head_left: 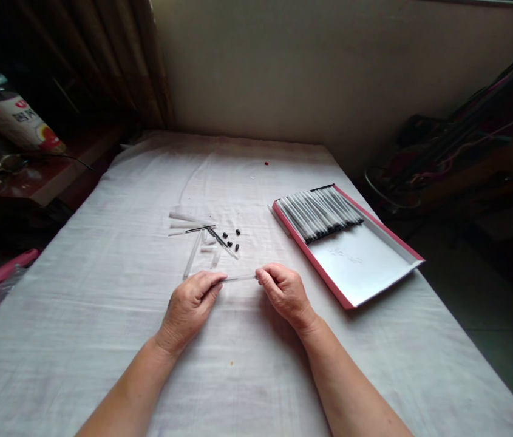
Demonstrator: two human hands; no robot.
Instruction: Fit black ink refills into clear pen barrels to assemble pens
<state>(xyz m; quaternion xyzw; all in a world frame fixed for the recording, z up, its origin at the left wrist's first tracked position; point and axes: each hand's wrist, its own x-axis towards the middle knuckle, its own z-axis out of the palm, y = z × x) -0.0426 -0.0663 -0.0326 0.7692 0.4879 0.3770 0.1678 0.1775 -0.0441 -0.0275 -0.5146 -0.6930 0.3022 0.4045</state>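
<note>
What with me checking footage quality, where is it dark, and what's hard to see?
Head view: upper left corner and right edge mostly dark, tablecloth softly lit; head view: thin pale rod between left hand and right hand nearly blends into the tablecloth.

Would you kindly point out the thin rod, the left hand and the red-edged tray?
Thin rod [241,278], head view: exposed middle stretch.
Left hand [191,305], head view: back of the hand.
Red-edged tray [377,268], head view: bare white floor.

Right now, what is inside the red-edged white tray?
Slim translucent sticks with black ends occupy the far end of the tray; nearer, faint dark marks show on its floor. Anything beneath the sticks is hidden.
</note>
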